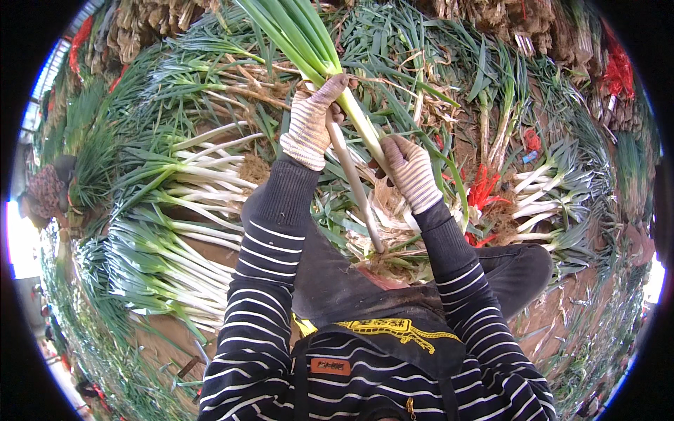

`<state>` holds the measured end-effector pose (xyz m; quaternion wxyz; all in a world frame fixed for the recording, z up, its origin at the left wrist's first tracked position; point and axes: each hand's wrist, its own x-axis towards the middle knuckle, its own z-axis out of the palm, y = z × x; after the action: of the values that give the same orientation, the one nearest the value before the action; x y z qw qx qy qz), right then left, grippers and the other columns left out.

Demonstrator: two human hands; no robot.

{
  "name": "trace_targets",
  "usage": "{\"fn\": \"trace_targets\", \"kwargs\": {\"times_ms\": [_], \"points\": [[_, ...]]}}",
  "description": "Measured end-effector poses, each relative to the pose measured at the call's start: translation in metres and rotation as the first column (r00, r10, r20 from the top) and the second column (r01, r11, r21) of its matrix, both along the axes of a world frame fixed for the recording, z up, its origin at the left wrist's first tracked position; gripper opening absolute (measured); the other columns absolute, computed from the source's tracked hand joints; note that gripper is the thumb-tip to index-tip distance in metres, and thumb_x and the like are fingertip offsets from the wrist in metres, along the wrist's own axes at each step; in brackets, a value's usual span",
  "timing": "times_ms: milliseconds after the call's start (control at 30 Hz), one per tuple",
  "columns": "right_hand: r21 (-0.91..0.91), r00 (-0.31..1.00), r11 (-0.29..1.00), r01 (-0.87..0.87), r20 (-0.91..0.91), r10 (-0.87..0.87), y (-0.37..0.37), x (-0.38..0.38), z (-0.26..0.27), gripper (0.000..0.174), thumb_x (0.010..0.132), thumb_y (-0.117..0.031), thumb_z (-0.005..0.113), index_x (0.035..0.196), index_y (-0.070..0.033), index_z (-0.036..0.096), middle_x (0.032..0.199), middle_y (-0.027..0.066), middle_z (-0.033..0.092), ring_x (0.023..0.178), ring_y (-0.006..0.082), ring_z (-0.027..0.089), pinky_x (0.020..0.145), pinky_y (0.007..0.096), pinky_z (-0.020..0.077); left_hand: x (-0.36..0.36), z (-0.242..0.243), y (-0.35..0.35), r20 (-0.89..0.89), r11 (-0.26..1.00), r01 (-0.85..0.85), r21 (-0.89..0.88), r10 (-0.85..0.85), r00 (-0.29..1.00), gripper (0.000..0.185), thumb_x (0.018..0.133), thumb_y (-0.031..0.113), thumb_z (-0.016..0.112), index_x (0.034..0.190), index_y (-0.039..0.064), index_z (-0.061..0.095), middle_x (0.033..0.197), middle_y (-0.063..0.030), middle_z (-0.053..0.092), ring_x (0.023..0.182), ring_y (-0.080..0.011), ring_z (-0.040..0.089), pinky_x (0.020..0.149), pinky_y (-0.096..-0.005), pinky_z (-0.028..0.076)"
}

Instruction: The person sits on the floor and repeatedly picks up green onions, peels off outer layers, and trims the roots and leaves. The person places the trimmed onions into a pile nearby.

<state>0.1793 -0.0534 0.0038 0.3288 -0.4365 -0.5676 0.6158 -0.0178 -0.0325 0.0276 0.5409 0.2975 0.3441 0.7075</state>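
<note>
My left hand (pixel 310 121), in a striped knit glove with a soiled thumb, is closed around a long green onion (pixel 359 113) just below its leaves. The leaves fan up past the top of the view. Farther down the same white shank, my right hand (pixel 410 168), gloved alike, grips it; its root end is hidden. A second, duller stalk (pixel 353 184) slants down from beneath my left hand to the litter between my legs. Whether my left fingers hold this stalk too is hard to tell. Peeled skins and leaf scraps (pixel 387 205) lie below my hands.
Rows of white-shanked green onions (pixel 195 226) lie at left, roots inward. A smaller bunch (pixel 537 205) lies at right beside red ties (pixel 482 187). Untrimmed onions (pixel 495 126) and loose leaves cover the ground ahead. Another person (pixel 47 189) is at the far left.
</note>
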Motion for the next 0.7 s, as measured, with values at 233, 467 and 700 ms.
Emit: {"fn": "trace_targets", "kwargs": {"times_ms": [233,467,700], "points": [[-0.501,0.949,0.832,-0.239,-0.304,0.089,-0.007,0.012,0.014,0.032,0.102,-0.03,0.047,0.102,0.0,0.061,0.069,0.0068,0.063,0.052,0.0113,0.058,0.048,0.0231,0.0475,0.002,0.007,-0.009,0.013,0.983,0.182,0.031,-0.183,0.983,0.043,0.081,0.034,0.078,0.111,0.01,0.06,0.089,-0.0022,0.067,0.064,-0.0041,0.055,0.048,-0.0163,0.039],[-0.582,0.813,0.643,-0.498,-0.57,0.114,-0.002,0.005,0.021,0.033,0.099,-0.023,0.052,0.107,0.008,0.06,0.067,0.0092,0.064,0.052,0.0144,0.063,0.045,0.022,0.0535,-0.001,-0.002,-0.009,0.069,0.944,0.306,0.123,-0.316,0.946,0.055,0.077,0.039,0.078,0.118,0.008,0.059,0.095,-0.0031,0.066,0.074,-0.007,0.061,0.058,-0.0186,0.049],[-0.653,0.813,0.722,-0.228,-0.536,-0.228,-0.004,0.009,-0.025,0.028,0.094,-0.017,0.06,0.106,0.007,0.06,0.094,0.0157,0.068,0.077,0.0186,0.068,0.071,0.0274,0.0579,-0.003,-0.006,-0.006,0.05,0.925,0.328,0.194,-0.343,0.938,0.058,0.078,0.039,0.079,0.12,0.005,0.057,0.096,-0.0043,0.068,0.061,-0.005,0.054,0.049,-0.0162,0.04]]}}
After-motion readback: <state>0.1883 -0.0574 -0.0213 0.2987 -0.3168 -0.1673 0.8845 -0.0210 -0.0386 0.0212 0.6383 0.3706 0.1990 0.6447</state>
